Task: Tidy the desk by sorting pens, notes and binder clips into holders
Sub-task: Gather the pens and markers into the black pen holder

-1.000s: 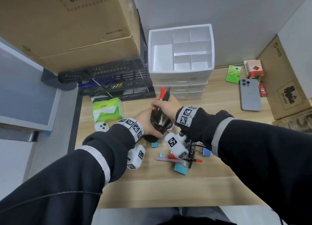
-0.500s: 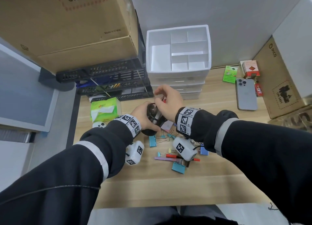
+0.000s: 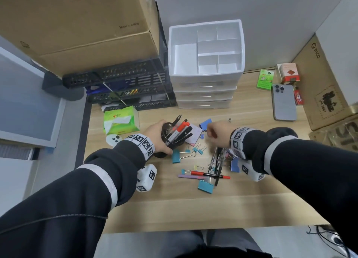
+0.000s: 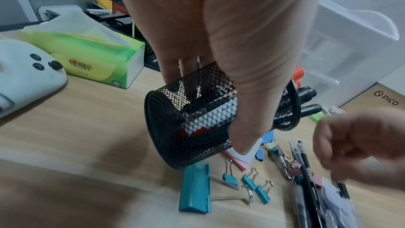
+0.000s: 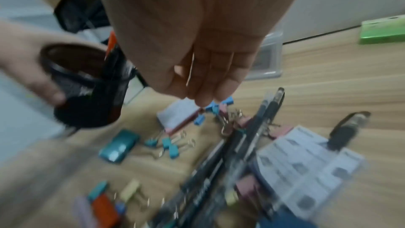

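Observation:
My left hand (image 3: 156, 134) grips a black mesh pen cup (image 3: 170, 139) just above the desk, tilted to the right. Several pens (image 3: 181, 128) with black and red caps stick out of it. In the left wrist view the thumb lies across the cup's mesh (image 4: 192, 120). My right hand (image 3: 214, 131) hovers right of the cup, fingers relaxed and holding nothing (image 5: 203, 82). Under it lie loose black pens (image 3: 218, 161), a red pen (image 3: 209, 174), teal binder clips (image 3: 175, 156) and a pad of sticky notes (image 3: 193, 136). Small teal clips (image 4: 249, 182) lie by the cup.
A white drawer organizer (image 3: 205, 75) with open top compartments stands at the back. Black mesh trays (image 3: 126, 87) sit under a cardboard box at back left. A green tissue pack (image 3: 121, 122) and a white controller (image 3: 114, 138) lie left; a phone (image 3: 284, 103) lies right.
My right hand pushed the red and black pens down into the cup, let go and moved right over the loose pile. The cup came down and now tilts right.

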A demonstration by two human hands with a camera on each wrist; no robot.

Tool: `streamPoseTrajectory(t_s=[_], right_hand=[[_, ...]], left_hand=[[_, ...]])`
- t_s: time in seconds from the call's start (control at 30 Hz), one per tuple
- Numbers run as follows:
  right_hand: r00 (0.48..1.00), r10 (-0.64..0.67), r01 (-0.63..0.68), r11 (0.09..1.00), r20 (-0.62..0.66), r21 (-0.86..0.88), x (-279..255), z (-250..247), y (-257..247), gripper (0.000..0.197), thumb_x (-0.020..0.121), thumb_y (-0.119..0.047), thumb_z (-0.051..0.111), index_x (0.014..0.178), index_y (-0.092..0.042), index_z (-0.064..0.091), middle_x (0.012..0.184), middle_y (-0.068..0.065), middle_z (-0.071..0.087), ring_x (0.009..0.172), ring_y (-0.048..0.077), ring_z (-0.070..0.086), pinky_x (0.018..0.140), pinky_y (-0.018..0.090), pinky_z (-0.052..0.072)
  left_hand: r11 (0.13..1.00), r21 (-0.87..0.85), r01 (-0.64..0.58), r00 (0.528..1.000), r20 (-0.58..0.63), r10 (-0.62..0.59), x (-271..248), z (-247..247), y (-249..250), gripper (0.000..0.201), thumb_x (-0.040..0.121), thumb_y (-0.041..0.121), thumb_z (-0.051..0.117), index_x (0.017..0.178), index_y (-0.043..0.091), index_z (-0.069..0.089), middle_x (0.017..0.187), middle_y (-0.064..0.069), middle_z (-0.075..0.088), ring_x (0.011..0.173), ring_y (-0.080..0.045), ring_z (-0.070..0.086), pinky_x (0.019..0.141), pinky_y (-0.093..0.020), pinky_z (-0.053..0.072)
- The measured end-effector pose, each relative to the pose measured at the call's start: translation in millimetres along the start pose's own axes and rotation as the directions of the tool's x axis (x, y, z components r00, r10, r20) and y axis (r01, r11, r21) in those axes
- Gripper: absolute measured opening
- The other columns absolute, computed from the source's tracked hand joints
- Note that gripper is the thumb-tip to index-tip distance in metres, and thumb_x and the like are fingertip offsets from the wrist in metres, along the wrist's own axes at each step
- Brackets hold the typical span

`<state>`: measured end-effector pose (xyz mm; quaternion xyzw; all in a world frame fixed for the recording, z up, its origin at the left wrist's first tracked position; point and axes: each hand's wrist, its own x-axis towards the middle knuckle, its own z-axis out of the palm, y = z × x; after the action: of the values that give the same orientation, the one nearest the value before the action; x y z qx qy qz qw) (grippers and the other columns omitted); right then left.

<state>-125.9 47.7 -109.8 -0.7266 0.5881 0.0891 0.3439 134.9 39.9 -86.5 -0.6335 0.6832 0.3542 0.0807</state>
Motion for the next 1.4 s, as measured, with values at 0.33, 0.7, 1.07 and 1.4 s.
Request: streamPoseTrajectory(t_s=[0.33,0.7,1.07,1.4], right_hand=[[0.935,-0.117,0.176,0.972,0.334,-0.153,-2.4,69.6,-21.9,0.019,0.069,-0.027,0.076,0.077,-0.025,0.059,0.08,-0.007,0.066,0.078,0.019,0.066,0.073,0.034,0.058],[0.963,-0.071,0.138,0.958,0.26,-0.25,-7.1,69.5,-22.0,0.017,0.076,-0.023,0.069,0.088,-0.026,0.056,0.086,-0.004,0.061,0.08,0.019,0.061,0.075,0.034,0.056],[0.964,-0.036,0.125,0.936,0.265,-0.329,-10.9,32.9,5.5,0.032,0.081,-0.019,0.069,0.108,-0.028,0.054,0.106,-0.004,0.053,0.091,0.018,0.058,0.077,0.034,0.052],[0.925,-0.07,0.263,0.827,0.373,-0.498,-7.4,69.2,-3.0,0.062,0.079,-0.011,0.075,0.135,-0.022,0.049,0.135,0.003,0.042,0.094,0.024,0.064,0.077,0.039,0.059]], left_hand=[[0.999,-0.042,0.007,0.999,0.041,-0.005,-2.7,34.3,-9.9,0.105,0.049,0.027,0.098,0.139,0.018,0.045,0.119,0.002,0.065,0.107,-0.019,0.063,0.095,-0.032,0.051],[1.0,-0.011,-0.021,0.999,0.045,0.021,2.8,26.4,-4.4,0.104,0.048,0.03,0.098,0.137,0.019,0.045,0.118,0.004,0.064,0.105,-0.018,0.062,0.094,-0.032,0.051],[0.999,-0.001,-0.048,0.999,0.011,0.048,3.9,6.8,1.4,0.097,0.051,0.031,0.097,0.133,0.018,0.046,0.116,0.003,0.064,0.102,-0.017,0.062,0.09,-0.03,0.051],[0.999,-0.014,-0.04,0.999,0.02,0.041,0.8,22.0,-13.9,0.105,0.047,0.031,0.097,0.138,0.018,0.046,0.12,0.003,0.064,0.107,-0.018,0.062,0.096,-0.033,0.052]])
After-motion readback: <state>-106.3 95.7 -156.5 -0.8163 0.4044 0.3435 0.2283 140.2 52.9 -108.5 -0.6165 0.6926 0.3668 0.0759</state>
